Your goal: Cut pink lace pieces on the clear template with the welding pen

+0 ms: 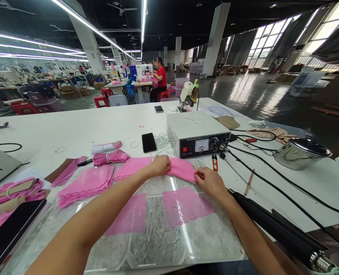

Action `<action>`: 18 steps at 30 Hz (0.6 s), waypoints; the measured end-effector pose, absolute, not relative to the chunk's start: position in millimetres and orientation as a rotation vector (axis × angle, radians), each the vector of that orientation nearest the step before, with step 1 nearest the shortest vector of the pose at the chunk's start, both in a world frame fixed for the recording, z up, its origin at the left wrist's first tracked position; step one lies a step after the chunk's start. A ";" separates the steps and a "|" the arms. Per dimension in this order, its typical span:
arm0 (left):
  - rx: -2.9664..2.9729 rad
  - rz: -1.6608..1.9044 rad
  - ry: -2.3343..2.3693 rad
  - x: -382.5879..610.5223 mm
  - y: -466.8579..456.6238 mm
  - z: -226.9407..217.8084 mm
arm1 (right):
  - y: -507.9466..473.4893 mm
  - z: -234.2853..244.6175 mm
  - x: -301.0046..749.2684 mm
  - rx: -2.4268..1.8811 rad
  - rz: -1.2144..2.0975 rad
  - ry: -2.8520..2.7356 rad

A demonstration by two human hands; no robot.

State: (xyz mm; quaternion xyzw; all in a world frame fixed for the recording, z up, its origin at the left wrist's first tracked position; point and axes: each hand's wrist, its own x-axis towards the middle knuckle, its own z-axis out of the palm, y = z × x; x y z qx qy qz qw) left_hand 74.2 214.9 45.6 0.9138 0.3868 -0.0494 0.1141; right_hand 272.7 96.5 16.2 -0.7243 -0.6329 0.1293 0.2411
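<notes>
My left hand (161,165) is closed, its curled fingers on the far left end of a stack of pink fabric pieces (182,169). At the stack's right end, my right hand (211,181) pinches the edge between thumb and fingers. Another pink stack (133,167) lies just left of my left hand, and a larger pink stack (87,184) lies farther left. Nearer to me, a flat pink piece (186,206) and a second pink piece (132,214), partly hidden by my left forearm, lie on or under a glossy clear sheet (158,248).
Behind the stack stands a control box (199,133) with cables running right. A black handheld tool (272,217) lies under my right forearm. Orange snips (214,163), a phone (149,143) and a metal pot (302,154) are around. A person in red (160,76) sits beyond.
</notes>
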 end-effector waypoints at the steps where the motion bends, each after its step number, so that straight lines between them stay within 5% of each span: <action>1: 2.682 -0.156 1.126 74.1 216.0 46.1 | 96.3 15.3 272.2 -1.975 0.357 -1.736; 18: 2.686 -0.232 1.012 73.5 224.4 52.5 | 99.5 2.0 272.5 -1.936 0.329 -1.799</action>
